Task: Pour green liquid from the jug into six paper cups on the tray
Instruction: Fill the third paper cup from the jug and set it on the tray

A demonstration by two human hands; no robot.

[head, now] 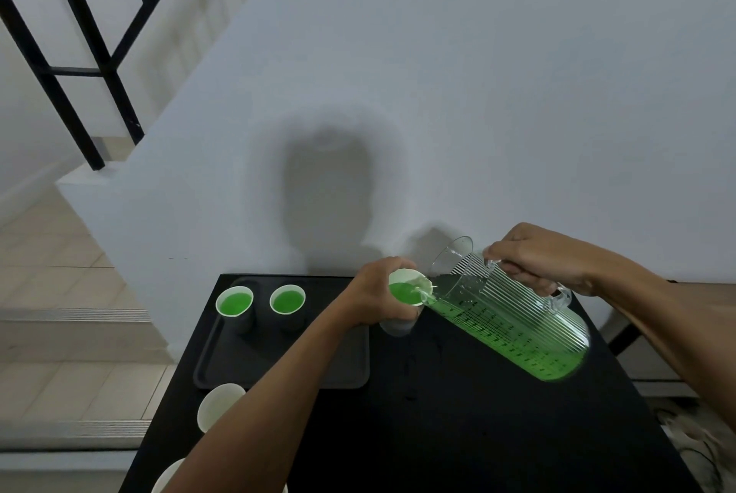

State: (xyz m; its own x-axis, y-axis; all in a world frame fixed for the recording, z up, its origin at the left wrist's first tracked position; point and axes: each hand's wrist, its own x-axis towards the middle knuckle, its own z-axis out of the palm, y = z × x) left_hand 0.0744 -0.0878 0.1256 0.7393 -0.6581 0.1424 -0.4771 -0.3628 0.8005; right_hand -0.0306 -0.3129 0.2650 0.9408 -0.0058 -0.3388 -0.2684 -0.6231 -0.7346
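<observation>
The right hand (537,261) grips the handle of the clear ribbed jug (509,325), its fingers curled round it. The jug is tilted to the left, with its spout at the rim of a paper cup (410,289). The left hand (378,293) holds this cup, the fingers wrapped round its side. The cup is just to the right of the black tray (278,357), and it already has green liquid (404,292) inside. I cannot tell if the cup stands on the black bench (438,433) or is lifted. At the far left of the tray stand two filled cups (235,303), side by side. Near the left edge of the bench are two empty cups (221,405), off the tray.
</observation>
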